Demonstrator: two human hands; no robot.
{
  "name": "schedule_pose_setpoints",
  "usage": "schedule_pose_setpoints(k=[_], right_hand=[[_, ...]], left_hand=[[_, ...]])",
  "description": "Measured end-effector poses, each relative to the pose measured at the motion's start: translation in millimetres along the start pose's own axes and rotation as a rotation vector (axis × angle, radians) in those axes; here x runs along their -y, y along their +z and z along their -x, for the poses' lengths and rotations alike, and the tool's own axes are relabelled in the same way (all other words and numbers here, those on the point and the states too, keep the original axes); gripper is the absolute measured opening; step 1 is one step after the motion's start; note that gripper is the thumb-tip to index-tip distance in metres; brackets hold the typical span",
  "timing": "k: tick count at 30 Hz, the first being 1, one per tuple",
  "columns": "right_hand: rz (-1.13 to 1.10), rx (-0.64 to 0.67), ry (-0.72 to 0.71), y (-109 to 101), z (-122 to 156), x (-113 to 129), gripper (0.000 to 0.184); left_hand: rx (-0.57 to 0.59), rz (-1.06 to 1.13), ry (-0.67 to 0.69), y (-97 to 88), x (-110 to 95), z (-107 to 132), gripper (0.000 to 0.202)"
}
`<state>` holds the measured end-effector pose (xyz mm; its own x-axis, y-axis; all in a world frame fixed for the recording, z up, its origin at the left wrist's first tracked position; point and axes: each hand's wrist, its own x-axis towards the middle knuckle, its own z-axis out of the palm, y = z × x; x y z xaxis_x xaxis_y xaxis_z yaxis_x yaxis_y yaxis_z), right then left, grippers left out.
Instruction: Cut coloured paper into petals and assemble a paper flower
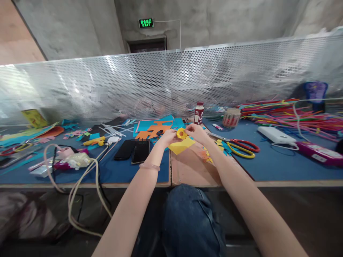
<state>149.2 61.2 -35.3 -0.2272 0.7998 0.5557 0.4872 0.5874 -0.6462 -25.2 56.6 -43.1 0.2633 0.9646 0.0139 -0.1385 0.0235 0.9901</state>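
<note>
My left hand (168, 137) and my right hand (196, 132) meet over the middle of the table, both pinched on a small yellow paper flower (182, 133) with an orange centre. A yellow paper sheet (182, 145) lies just under the flower, on the bare board between the blue mats. An orange paper cutout (154, 130) rests on a light blue sheet just beyond my left hand. Red and yellow scissors (239, 146) lie to the right of my right hand.
Two dark phones (133, 150) lie left of my hands. A small bottle (198, 113), a tape roll (231, 117), a white power bank (274, 134) and a heap of coloured straws (294, 112) sit at the right. Cables and paper scraps (77, 160) cover the left. A perforated metal screen (171, 82) stands behind.
</note>
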Motion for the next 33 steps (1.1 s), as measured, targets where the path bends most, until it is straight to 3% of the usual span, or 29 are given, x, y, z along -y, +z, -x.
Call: schedule_pose_setpoints(k=[8, 14, 21, 28, 33], right_hand=[[0.019, -0.062, 0.026, -1.2, 3.6, 4.6, 0.006], [0.049, -0.094, 0.010, -1.3, 5.0, 5.3, 0.004], [-0.038, -0.098, 0.002, -2.2, 4.4, 5.7, 0.007], [-0.216, -0.061, -0.033, 0.4, 0.5, -4.9, 0.030], [-0.196, -0.062, -0.047, 0.2, 0.2, -4.4, 0.030]], left_hand=[[0.052, 0.104, 0.021, -5.8, 2.3, -3.4, 0.010], [0.040, 0.132, -0.021, -0.1, -7.4, 3.9, 0.041], [0.098, 0.107, 0.081, -1.7, -5.8, 5.5, 0.020], [0.128, 0.143, 0.070, -5.3, -2.6, 0.6, 0.021], [0.153, 0.131, 0.092, -4.8, -4.3, 3.8, 0.027]])
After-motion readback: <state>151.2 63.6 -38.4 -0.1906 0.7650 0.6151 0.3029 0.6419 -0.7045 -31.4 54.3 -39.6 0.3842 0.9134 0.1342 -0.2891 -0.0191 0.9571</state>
